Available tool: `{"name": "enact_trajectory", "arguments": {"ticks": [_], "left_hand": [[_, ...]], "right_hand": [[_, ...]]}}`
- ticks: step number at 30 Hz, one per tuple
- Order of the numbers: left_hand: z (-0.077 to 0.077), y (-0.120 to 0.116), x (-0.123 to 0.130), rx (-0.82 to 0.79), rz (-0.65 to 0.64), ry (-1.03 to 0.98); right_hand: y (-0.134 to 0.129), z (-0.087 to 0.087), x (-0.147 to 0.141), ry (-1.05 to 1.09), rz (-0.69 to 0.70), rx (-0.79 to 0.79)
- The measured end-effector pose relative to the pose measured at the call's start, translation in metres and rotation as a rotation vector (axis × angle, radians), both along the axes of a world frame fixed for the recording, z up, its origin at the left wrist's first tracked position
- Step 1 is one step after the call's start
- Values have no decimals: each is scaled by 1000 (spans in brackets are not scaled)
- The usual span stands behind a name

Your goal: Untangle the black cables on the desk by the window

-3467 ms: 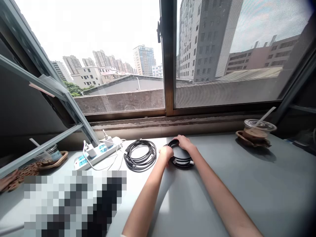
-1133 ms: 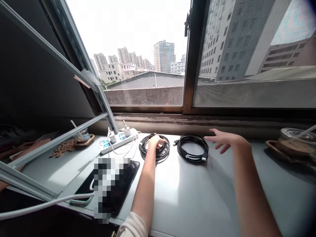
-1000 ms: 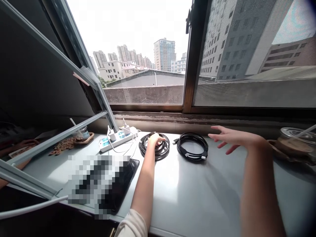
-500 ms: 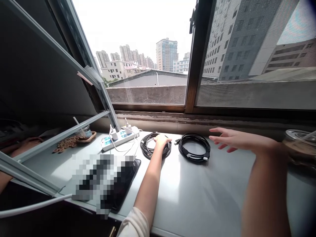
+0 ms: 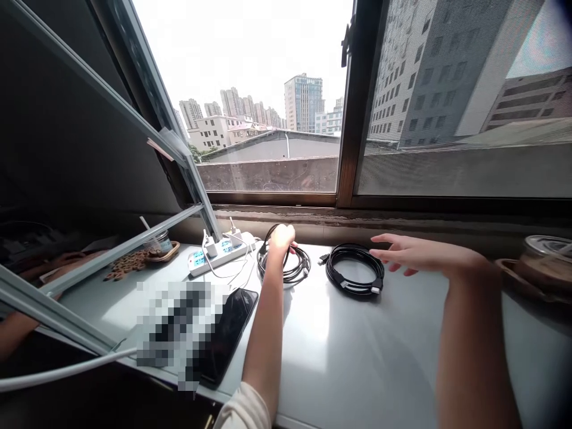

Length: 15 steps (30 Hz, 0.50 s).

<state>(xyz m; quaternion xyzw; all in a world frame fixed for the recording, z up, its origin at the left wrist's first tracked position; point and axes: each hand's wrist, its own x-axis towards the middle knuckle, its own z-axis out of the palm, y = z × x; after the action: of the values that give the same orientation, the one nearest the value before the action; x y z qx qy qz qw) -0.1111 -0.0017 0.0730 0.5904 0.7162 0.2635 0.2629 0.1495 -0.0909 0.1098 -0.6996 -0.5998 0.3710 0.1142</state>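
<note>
The left hand (image 5: 281, 237) is closed around the far arc of the left cable coil (image 5: 284, 265), a bundle of thin, glossy black round cord wound in several loose loops. The gripped part of the coil is raised off the tabletop (image 5: 357, 357); the near part of the coil rests on or just above that surface — which of the two cannot be told. The tabletop is a smooth, pale grey slab with a soft sheen and a bright patch of window light.

The right hand (image 5: 413, 255) is released: palm down, fingers spread and extended, holding nothing. It hovers just beside the right edge of the right cable coil (image 5: 355, 275), with the fingertips over or near its rim; contact cannot be confirmed. This coil is a flat, tidy ring of thicker black cord lying on the tabletop, with a rectangular plug at its near right edge.

Positions relative to the left cable coil:
- Right cable coil — just beside it, to the right, not touching.
- White power strip (image 5: 220, 251) — just beside it, to the left; an elongated plastic bar with blue sockets and white chargers plugged in.
- Dark slab phone (image 5: 232, 330) — nearer the person and to the left, flat, partly blurred.
- Lidded clear cup (image 5: 543, 256) on a brown coaster — well apart, far right.
- Window frame (image 5: 348, 119) — behind it, a dark upright post.
</note>
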Motion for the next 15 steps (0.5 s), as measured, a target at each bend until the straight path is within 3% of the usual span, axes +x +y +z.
{"name": "enact_trajectory", "arguments": {"ticks": [4,8,12,15], "left_hand": [[30,-18,-10,197,78,-82],[58,-41,-7,439,53,-249],[72,-59,7,727,-70,-561],[78,-71,18,863,-109,-624]], "right_hand": [[6,-2,-23,-79,90,-16],[7,0,-51,-131,234,-38],[4,4,-67,-66,273,1],[4,6,-69,9,293,70]]}}
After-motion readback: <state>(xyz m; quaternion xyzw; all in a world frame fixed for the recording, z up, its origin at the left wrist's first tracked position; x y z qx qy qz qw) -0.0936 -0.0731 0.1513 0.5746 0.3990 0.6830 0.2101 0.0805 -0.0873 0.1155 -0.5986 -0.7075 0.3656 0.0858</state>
